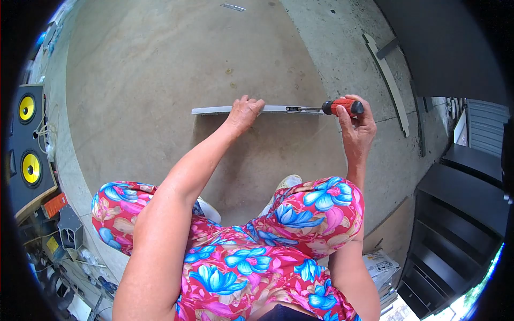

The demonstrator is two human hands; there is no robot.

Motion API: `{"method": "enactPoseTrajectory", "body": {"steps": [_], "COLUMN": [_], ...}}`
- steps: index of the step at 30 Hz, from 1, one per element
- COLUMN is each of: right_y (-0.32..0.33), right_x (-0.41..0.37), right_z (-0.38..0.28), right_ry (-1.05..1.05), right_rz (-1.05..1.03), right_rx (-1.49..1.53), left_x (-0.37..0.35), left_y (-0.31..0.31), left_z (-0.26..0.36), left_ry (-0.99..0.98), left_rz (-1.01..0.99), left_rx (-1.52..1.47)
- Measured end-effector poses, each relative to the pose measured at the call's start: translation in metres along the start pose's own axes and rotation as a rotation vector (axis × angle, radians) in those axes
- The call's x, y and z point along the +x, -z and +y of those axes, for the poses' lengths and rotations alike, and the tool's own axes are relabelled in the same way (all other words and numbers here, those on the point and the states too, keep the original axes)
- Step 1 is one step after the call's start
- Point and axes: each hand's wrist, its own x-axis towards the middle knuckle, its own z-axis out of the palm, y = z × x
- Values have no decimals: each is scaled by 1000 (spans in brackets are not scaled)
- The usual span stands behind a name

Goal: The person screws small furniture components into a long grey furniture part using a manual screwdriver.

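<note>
Screwdriver [342, 107] at the End of a Pale Panel [211, 111]

A person crouches in floral clothing [251, 262], arms reaching forward between and beyond the knees. The long, narrow panel lies crosswise ahead of the shoes [289, 182], seen edge-on, above a brown stretch of floor [160, 64]. Its near side falls in shadow.

The left hand [246, 114] is closed over the panel near the middle of its length, fingers curled across the upper edge; the thumb's exact place cannot be told. The right hand [357, 125] is wrapped around the red-and-black handle of the screwdriver, thumb along the near side. The tool lies almost in line with the panel, its metal shaft [311, 109] pointing left to a small dark fitting [293, 108] set in the edge near the panel's right end. Whether the tip is seated in the fitting is too small to tell.

On the left stands a dark speaker cabinet [45, 155] with two yellow cones [31, 168], a pale cable hanging beside it and an orange item [55, 205] nearby. To the right, a long pale strip [393, 91] lies on the grey floor, and black cabinets [444, 214] stand farther down that side. A small flat silvery piece [233, 7] lies on the floor well beyond the panel.
</note>
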Motion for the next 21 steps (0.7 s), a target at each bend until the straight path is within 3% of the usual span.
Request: {"method": "enactPoseTrajectory", "body": {"steps": [6, 15, 18, 21], "right_y": [3, 7, 2, 5], "right_x": [6, 9, 10, 11], "right_z": [-14, -19, -16, -12], "right_ry": [91, -31, 39, -11], "right_rz": [-128, -99, -11, -97], "right_rx": [-44, -281, -276, -177], "left_x": [0, 0, -1, 0], "left_y": [0, -1, 0, 1], "left_z": [0, -1, 0, 0], "left_ry": [-11, -45, -42, -36], "left_rz": [12, 56, 53, 55], "left_rx": [0, 27, 24, 21]}}
